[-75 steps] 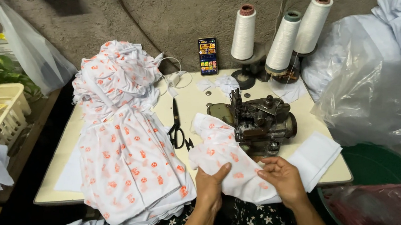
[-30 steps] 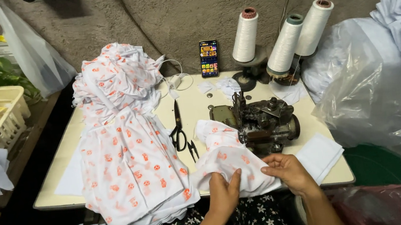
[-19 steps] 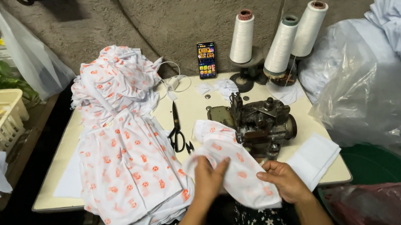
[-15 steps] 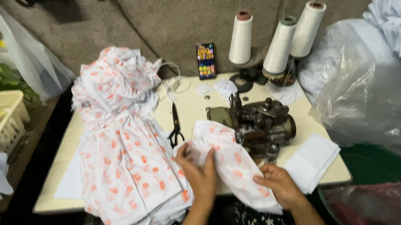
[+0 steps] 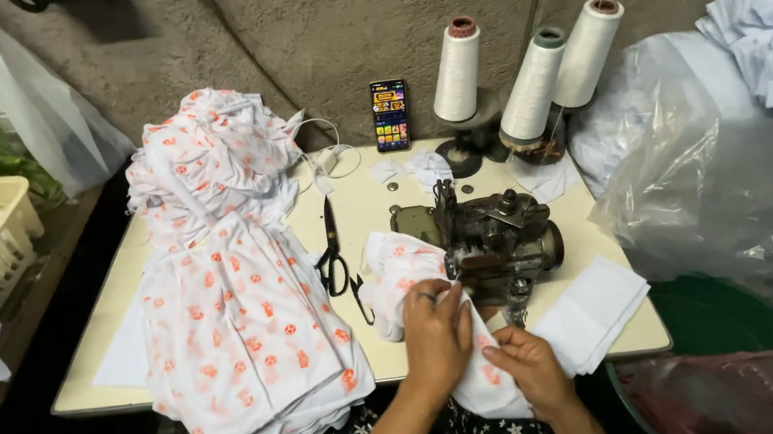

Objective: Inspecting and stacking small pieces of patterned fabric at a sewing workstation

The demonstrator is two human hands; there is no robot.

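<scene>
Where apart before, hands [image 5: 480, 352] together.

A phone [image 5: 389, 115] leans upright against the wall at twelve o'clock on the table [image 5: 362, 210], its rectangular screen lit in mixed bright colours.

This is a small sewing workshop, a cramped garment-making corner set against a rough plastered wall. A worn overlock sewing machine [image 5: 496, 238] sits on a cream work table [image 5: 362, 210], fed by three large thread cones [image 5: 530, 70] on stands at the far side. Black scissors [image 5: 333, 257] lie near the machine. A tall stack of orange-printed white fabric [image 5: 242, 311] fills the left of the table, and plastic bags of pale cloth [image 5: 730, 168] crowd the right.
</scene>
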